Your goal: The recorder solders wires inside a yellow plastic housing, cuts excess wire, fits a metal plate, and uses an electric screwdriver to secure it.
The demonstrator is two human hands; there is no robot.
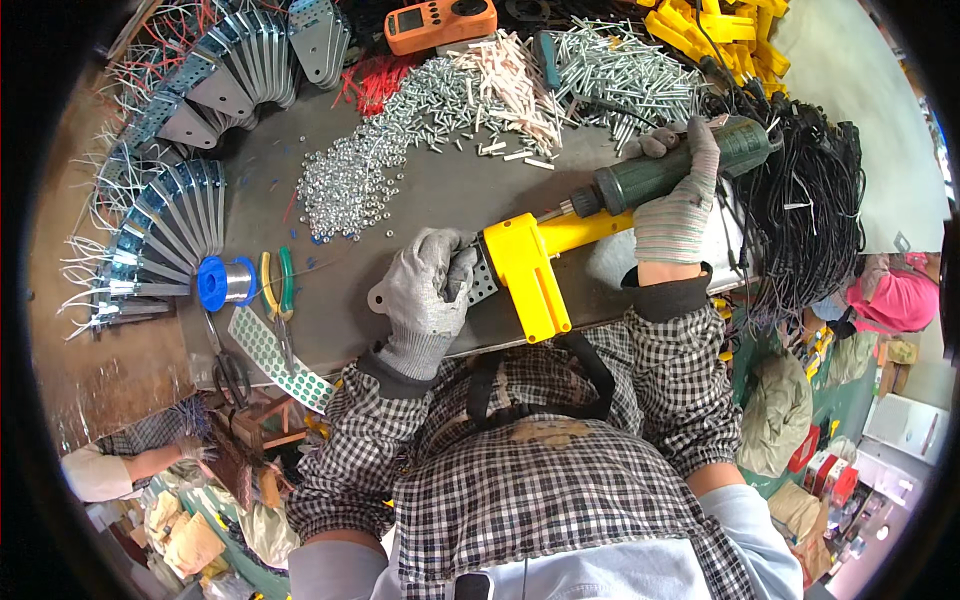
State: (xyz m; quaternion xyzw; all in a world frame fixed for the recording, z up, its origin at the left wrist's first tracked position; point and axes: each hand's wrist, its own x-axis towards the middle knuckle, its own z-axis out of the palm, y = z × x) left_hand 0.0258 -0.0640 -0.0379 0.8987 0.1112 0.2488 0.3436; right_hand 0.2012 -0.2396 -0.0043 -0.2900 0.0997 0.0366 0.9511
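My gloved left hand (428, 290) is closed around a perforated metal plate (484, 281), whose rounded end sticks out at the left of the fingers. Against this plate sits a yellow plastic housing (527, 275) with a yellow arm reaching to the right. My gloved right hand (680, 205) grips a dark green electric screwdriver (690, 165), held nearly level. Its bit points left, and the tip meets the upper edge of the yellow housing near the left hand. What the left fingertips press on is hidden.
Nuts (345, 185), screws (620, 75) and pale sleeves (510, 80) lie heaped across the back. Metal brackets (180, 215) fan out at left, near a solder spool (226, 284), pliers (277, 285), scissors (228, 370) and a sticker sheet (280, 360). Black cables (810, 200) pile up at right.
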